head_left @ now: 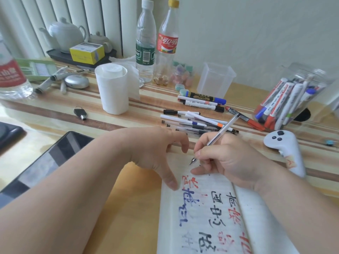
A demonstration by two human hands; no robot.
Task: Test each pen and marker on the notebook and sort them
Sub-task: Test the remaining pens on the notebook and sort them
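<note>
Notebook (207,184) is cut off by the bottom edge of the frame, and its far edge is hidden under both hands. The page shows black, red and blue brush-like characters; the lowest ones are blurred. The lower barrel of the clear pen (222,131) is buried in the fingers, so only the upper barrel and metal tip show. Ink colour is unreadable. Cannot tell if the tip touches the paper or sits just above it.

Right hand (225,162) is clamped on the clear pen in a writing grip, with the fingers curled round it. The heel of the hand rests on the notebook's top right and the pen tilts up and away to the right. Left hand (156,153) holds nothing. Its fingers are loosely curled down at the notebook's far edge, and the thumb presses on the page's left margin.

A loose pile of pens (194,123) lies on the table (128,217) just beyond both hands. A row of markers (201,101) lies farther beyond that. A tipped clear jar of markers (286,103) sits beyond and right of the right hand, its contents smeared by the plastic. A red marker (245,119) lies between the jar and the pile. A white controller (282,145) is just right of the right hand. A dark tablet (45,162) left of the left hand is cropped by the frame.
</note>
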